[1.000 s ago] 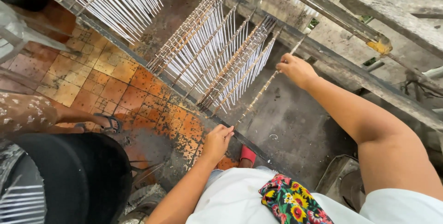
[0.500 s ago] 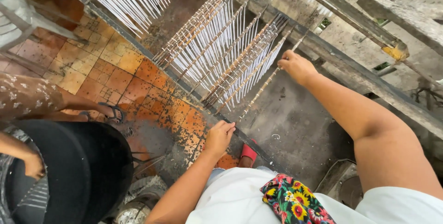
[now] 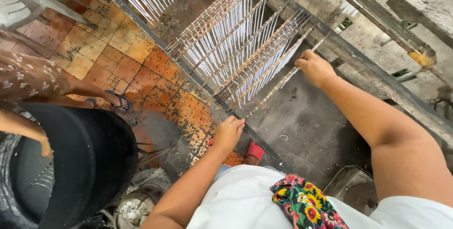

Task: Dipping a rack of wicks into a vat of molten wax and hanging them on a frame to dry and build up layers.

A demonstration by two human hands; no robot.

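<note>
Left hand [image 3: 229,132] is sliding toward 12 o'clock | both hands are gripping one wooden rod [image 3: 276,87] of hanging white candles [image 3: 226,45], seemingly | right hand [image 3: 315,67] is closing at 1 o'clock | rod is resting on rack rail [image 3: 264,146]

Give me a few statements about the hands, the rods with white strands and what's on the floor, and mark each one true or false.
1. Each of the person's hands holds one end of the same rod. True: the left hand grips the near end and the right hand the far end of the rod.
2. The rods carry red strands. False: the strands are white.
3. A big black tub stands at lower left. True: the tub is there, with another person's arm over it.
4. The floor tiles are blue. False: the tiles are orange and stained.
5. The cloth at the person's waist is plain grey. False: the cloth is a bright floral print.
</note>
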